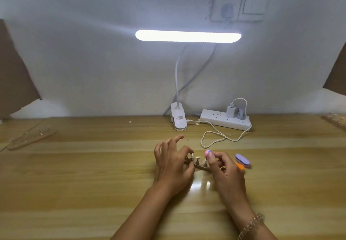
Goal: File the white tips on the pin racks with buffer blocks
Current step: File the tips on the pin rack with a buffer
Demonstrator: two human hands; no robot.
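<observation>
Forearms enter from the bottom edge of the head view, the right one wearing a bracelet (251,223) near the lower right. Both reach to the middle of the frame, where the rack (197,163) lies on the surface (93,174), between the two hands and partly hidden by them.

The left hand (172,163) pinches a white tip (192,155) at the rack's left end between thumb and forefinger; its other fingers fan upward and apart. The right hand (224,168) is curled round a small pink and purple block (208,152), held just above the rack's right end; I cannot tell whether it touches a tip there.

Just right of the right hand lie spare blocks (242,160), lilac on top with an orange one at the near side, partly behind the fingers.

Beyond the hands a white cable (215,139) loops across the surface, near but apart from them. It runs back toward the lamp clamp (178,121) and the power strip (224,121), which sit at the far edge against the wall. The lit lamp bar (188,36) hangs above, centre of frame.

Bare wood stretches wide to the left, as far as a blurred second rack (31,138) near the left edge. Right of the spare blocks the wood is likewise open up to a blurred item (335,120) at the right edge. Brown cardboard (15,74) leans in at the upper left, and more at the upper right.
</observation>
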